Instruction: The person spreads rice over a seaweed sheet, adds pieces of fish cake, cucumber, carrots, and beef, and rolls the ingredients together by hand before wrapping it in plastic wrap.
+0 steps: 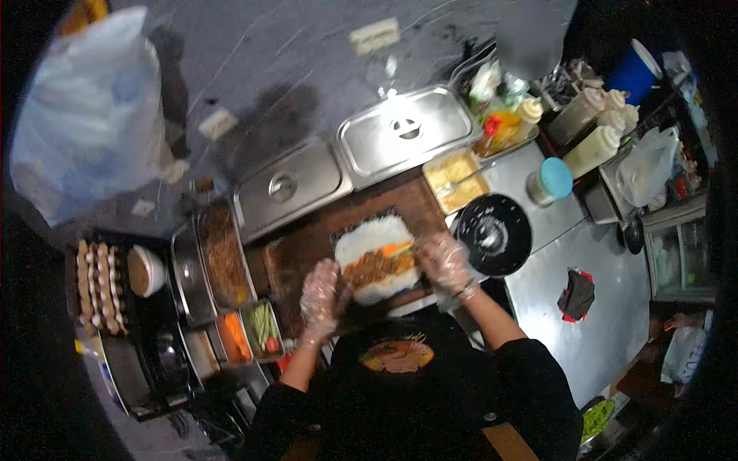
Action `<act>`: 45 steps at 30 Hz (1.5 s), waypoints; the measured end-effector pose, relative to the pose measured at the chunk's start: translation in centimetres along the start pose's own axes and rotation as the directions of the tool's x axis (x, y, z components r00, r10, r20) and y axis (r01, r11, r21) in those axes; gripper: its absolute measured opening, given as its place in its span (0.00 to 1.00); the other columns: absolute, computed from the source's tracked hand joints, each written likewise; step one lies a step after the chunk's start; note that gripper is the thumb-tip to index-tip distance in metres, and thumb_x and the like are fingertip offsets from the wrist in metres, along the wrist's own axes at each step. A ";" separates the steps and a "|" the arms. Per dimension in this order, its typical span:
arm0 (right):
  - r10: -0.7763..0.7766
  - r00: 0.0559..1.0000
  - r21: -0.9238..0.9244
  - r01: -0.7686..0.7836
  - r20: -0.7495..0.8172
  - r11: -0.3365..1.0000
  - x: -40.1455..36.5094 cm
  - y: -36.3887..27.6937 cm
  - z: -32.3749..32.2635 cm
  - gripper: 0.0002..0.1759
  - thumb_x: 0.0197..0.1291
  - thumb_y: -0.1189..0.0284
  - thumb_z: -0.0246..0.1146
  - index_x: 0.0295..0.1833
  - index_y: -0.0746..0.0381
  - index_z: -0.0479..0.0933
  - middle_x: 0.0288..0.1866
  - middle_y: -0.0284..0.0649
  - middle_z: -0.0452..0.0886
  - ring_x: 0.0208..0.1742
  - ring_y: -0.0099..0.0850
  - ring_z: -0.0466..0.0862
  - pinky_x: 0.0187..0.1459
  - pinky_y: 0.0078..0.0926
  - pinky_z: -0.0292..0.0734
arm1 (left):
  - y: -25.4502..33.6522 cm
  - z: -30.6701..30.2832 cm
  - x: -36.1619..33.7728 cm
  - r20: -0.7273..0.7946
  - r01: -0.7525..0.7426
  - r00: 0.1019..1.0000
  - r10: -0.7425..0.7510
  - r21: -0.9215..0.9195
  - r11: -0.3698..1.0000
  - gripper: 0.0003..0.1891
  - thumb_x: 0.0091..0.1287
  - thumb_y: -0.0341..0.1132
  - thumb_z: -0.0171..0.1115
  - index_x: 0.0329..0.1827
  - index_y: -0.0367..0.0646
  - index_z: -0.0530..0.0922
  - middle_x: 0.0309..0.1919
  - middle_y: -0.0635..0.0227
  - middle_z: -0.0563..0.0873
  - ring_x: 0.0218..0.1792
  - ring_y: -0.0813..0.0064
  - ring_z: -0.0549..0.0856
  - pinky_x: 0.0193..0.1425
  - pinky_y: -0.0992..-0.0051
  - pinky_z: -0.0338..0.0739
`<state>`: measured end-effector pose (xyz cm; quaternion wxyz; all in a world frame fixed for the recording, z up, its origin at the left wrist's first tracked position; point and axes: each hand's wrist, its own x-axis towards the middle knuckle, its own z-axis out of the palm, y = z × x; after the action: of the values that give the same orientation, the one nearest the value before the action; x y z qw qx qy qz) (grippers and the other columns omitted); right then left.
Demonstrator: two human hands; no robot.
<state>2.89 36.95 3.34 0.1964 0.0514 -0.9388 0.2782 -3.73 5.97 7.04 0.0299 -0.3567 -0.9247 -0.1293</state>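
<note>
Head view: a white rice-covered sheet [374, 235] topped with brown minced filling and an orange strip lies on the dark wooden cutting board [304, 250], mid-counter in front of the person. The left hand [323, 296] — in a clear plastic glove — sits at its near-left corner, fingers curled. The right hand [444, 261], gloved too, touches its right edge. Whether either hand pinches the sheet, I cannot tell. A round black pan [496, 234] sits just beside the board.

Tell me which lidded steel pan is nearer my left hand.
The pan with the round knob, just beyond your left hand; the other pan sits farther right by the bottles.
</note>
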 end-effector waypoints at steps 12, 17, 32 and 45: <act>0.168 0.957 -0.157 -0.133 0.238 0.979 1.2 -7.4 4.3 0.28 0.48 0.67 0.67 0.59 0.57 0.77 0.57 0.42 0.79 0.60 0.42 0.78 0.57 0.41 0.76 | -5.7 1.9 -4.2 -0.051 0.049 0.997 -0.066 -0.282 0.958 0.19 0.68 0.42 0.60 0.59 0.45 0.78 0.60 0.60 0.80 0.62 0.58 0.77 0.69 0.58 0.69; 0.148 0.950 -0.189 -0.098 0.276 0.977 4.4 -10.1 5.0 0.25 0.47 0.74 0.64 0.56 0.57 0.78 0.56 0.43 0.80 0.58 0.42 0.79 0.56 0.41 0.77 | -6.9 1.6 -4.1 -0.030 -0.084 0.996 0.079 -0.400 0.912 0.18 0.69 0.41 0.60 0.59 0.49 0.78 0.62 0.64 0.79 0.63 0.59 0.77 0.69 0.59 0.69; -0.423 0.832 -0.268 0.526 0.358 0.807 25.7 -30.6 26.4 0.23 0.53 0.72 0.59 0.57 0.54 0.78 0.53 0.48 0.80 0.55 0.47 0.82 0.54 0.42 0.80 | -15.1 -7.8 -12.5 0.270 0.350 0.886 -0.378 -0.922 0.162 0.13 0.70 0.37 0.63 0.53 0.39 0.81 0.40 0.65 0.86 0.44 0.79 0.83 0.50 0.77 0.78; -0.231 0.912 0.030 0.235 0.339 0.972 29.7 -30.1 26.4 0.18 0.42 0.67 0.68 0.44 0.55 0.83 0.40 0.44 0.84 0.48 0.44 0.84 0.52 0.40 0.79 | -17.7 -7.7 -16.9 0.188 0.311 0.828 -0.529 -0.938 0.153 0.12 0.69 0.37 0.65 0.50 0.41 0.83 0.38 0.71 0.87 0.42 0.81 0.82 0.49 0.77 0.77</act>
<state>-27.12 -2.25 10.00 0.0635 0.2089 -0.9473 0.2345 -3.24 -19.71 8.15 -0.1374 -0.0169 -0.7175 -0.6827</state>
